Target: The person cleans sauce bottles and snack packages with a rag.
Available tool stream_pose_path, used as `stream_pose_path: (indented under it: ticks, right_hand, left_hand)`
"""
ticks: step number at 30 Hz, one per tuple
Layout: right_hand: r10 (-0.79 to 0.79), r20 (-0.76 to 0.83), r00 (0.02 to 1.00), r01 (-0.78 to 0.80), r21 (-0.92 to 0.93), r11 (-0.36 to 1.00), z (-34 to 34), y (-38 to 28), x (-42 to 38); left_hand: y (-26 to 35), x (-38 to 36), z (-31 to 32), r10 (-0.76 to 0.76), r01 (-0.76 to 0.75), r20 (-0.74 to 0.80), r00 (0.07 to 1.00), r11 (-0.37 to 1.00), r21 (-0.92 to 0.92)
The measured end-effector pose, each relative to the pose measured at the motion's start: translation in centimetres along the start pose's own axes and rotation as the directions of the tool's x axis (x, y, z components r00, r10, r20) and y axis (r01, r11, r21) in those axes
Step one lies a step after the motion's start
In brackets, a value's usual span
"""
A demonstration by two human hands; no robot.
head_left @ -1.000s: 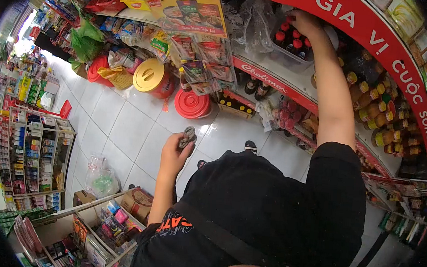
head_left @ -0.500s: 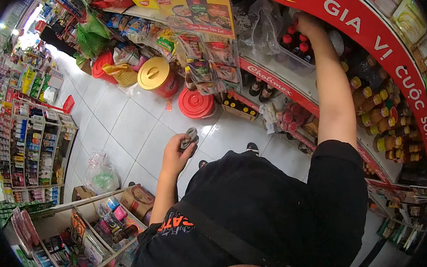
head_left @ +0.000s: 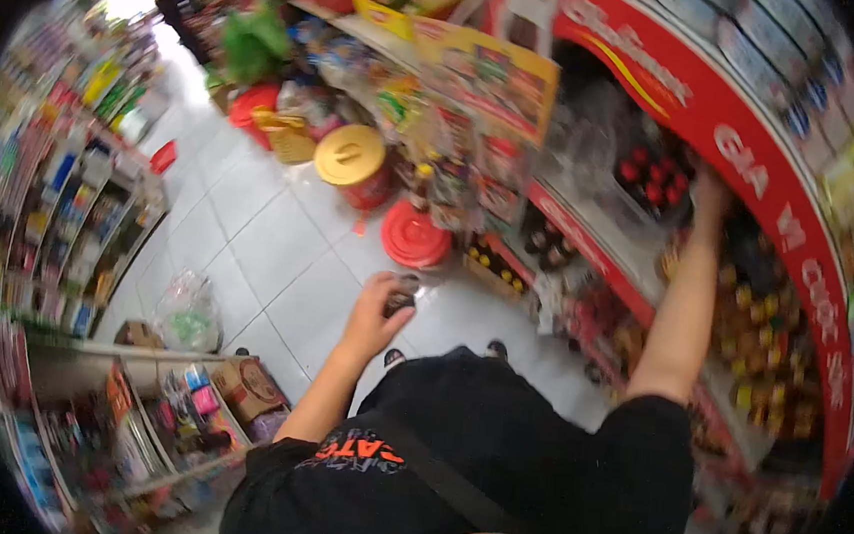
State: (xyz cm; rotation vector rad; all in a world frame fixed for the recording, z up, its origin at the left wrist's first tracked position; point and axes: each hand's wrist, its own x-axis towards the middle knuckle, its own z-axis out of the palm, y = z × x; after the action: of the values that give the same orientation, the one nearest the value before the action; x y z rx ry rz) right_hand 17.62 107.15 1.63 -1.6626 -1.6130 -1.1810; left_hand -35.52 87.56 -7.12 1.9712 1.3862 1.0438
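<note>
My left hand (head_left: 375, 313), low in front of my body, is closed around a crumpled greyish cloth (head_left: 401, 300). My right arm stretches into the shelf on the right, beneath the red banner. There my right hand (head_left: 711, 189) is at the right side of a clear plastic bin (head_left: 641, 224) full of red-capped bottles (head_left: 655, 175); its fingers are hidden and blurred. A crumpled clear plastic bag (head_left: 589, 144) lies left of the bin. To the right of my forearm stand rows of yellow-capped bottles (head_left: 757, 338).
A red lidded bucket (head_left: 416, 236) and a yellow-lidded bucket (head_left: 348, 157) stand on the tiled floor (head_left: 269, 240). Sachets hang beside the shelf under a yellow card (head_left: 487, 76). Lower left is a divided display case (head_left: 155, 477); a white plastic bag (head_left: 188, 313) lies beyond it.
My right hand has moved from above the red-capped bottles to the bin's right side. The camera view has shifted, and my left hand still has the cloth.
</note>
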Motion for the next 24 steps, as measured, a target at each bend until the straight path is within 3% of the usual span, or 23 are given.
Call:
stream_pose_path:
  ticks: [1, 2, 3, 5, 6, 7, 8, 9, 11, 12, 13, 17, 19, 20, 21, 23, 24]
  right_hand:
    - [0.241, 0.222, 0.945, -0.316, 0.432, 0.845, -1.0, -0.2, 0.0]
    - [0.339, 0.353, 0.872, -0.478, 0.759, 0.441, -2.0, -1.1, -0.5]
    - [0.427, 0.472, 0.771, -0.482, 0.871, -0.092, -3.0, -2.1, -1.0]
    - [0.441, 0.462, 0.769, -0.505, 0.863, -0.022, -7.2, -5.0, -1.3]
    - [0.469, 0.238, 0.851, -0.408, 0.862, 0.302, -6.6, -5.1, -2.6]
    - [0.391, 0.436, 0.811, -0.515, 0.849, 0.121, -8.5, -5.9, -2.8]
    - [0.276, 0.608, 0.745, -0.622, 0.782, -0.045, -11.4, -7.8, -2.2]
    - [0.247, 0.593, 0.766, -0.582, 0.804, -0.126, -14.4, -11.4, -1.1]
    - [-0.032, 0.689, 0.724, -0.689, 0.724, -0.035, -16.0, -13.8, -2.1]
    - [-0.118, 0.763, 0.635, -0.771, 0.636, -0.035, -17.7, -16.0, -2.1]
    - [-0.207, 0.726, 0.656, -0.73, 0.68, 0.066, -17.3, -17.4, -3.4]
    - [-0.511, 0.619, 0.597, -0.717, 0.697, 0.006, -17.6, -24.4, -7.2]
    - [-0.53, 0.568, 0.63, -0.67, 0.742, -0.001, -18.4, -26.6, -7.5]
    - [-0.516, 0.548, 0.658, -0.594, 0.799, 0.091, -19.5, -27.0, -6.8]
    - [-0.517, 0.514, 0.684, -0.573, 0.818, 0.055, -19.2, -27.4, -7.5]
    - [-0.58, 0.66, 0.477, -0.859, 0.49, -0.149, -19.3, -28.0, -8.7]
    - [-0.529, 0.661, 0.531, -0.838, 0.503, -0.213, -18.8, -28.4, -9.5]
  left_hand:
    - [0.2, 0.1, -0.2, -0.038, 0.039, 0.018, 0.999, 0.998, -0.04]
    - [0.3, 0.2, -0.2, -0.058, 0.059, 0.01, 0.998, 0.996, -0.067]
    - [0.2, 0.3, -0.1, -0.076, 0.077, 0.009, 0.997, 0.992, -0.098]
    - [-0.1, 0.5, 0.2, -0.123, 0.119, -0.026, 0.992, 0.985, -0.122]
    - [-0.1, 0.6, 0.5, -0.137, 0.13, -0.052, 0.989, 0.984, -0.119]
    - [-0.1, 0.8, 0.8, -0.148, 0.139, -0.071, 0.986, 0.983, -0.119]
    - [-0.1, 1.0, 1.1, -0.229, 0.215, -0.028, 0.973, 0.945, -0.246]
    - [0.2, 1.2, 1.2, -0.201, 0.19, -0.023, 0.979, 0.951, -0.242]
    - [1.1, 1.7, 1.5, -0.139, 0.135, -0.002, 0.99, 0.962, -0.237]
    - [1.2, 2.0, 2.0, -0.136, 0.148, 0.059, 0.989, 0.939, -0.309]
    - [1.7, 2.1, 2.4, -0.077, 0.104, 0.095, 0.993, 0.938, -0.331]
    - [4.2, 2.5, 3.8, 0.175, -0.089, 0.231, 0.957, 0.936, -0.339]
    - [5.1, 2.3, 4.0, 0.154, -0.072, 0.219, 0.963, 0.938, -0.339]
    - [4.9, 2.2, 4.2, 0.13, -0.05, 0.222, 0.966, 0.941, -0.336]
    - [4.7, 2.1, 4.3, 0.109, -0.029, 0.225, 0.968, 0.942, -0.333]
    - [4.3, 2.0, 3.9, 0.092, -0.044, 0.112, 0.99, 0.926, -0.374]
    - [4.1, 2.1, 3.6, 0.066, -0.033, 0.065, 0.996, 0.908, -0.418]
